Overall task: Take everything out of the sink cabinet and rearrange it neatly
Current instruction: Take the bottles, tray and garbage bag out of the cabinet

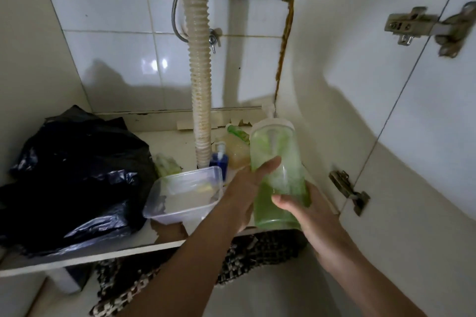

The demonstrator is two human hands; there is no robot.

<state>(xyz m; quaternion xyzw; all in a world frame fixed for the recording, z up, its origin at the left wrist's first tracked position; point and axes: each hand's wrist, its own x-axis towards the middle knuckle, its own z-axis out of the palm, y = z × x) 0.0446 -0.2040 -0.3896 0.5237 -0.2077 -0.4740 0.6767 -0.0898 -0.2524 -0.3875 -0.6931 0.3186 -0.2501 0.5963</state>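
I hold a tall clear pump bottle [277,175] with green liquid in its lower part, tilted slightly, just above the front right of the cabinet floor [164,140]. My left hand [248,188] presses its left side, and my right hand [304,210] wraps its lower right side. Behind it lie a small blue pump bottle [220,161], a yellowish bottle [238,153] and a green-capped bottle [237,131]. A clear plastic container [185,194] sits at the front centre. A large black plastic bag [74,177] fills the left side.
A ribbed drain hose [198,64] drops from above to the cabinet floor in the middle. The cabinet door [425,162] stands open at the right, with metal hinges [350,192]. A patterned cloth [247,257] lies below the cabinet's front edge.
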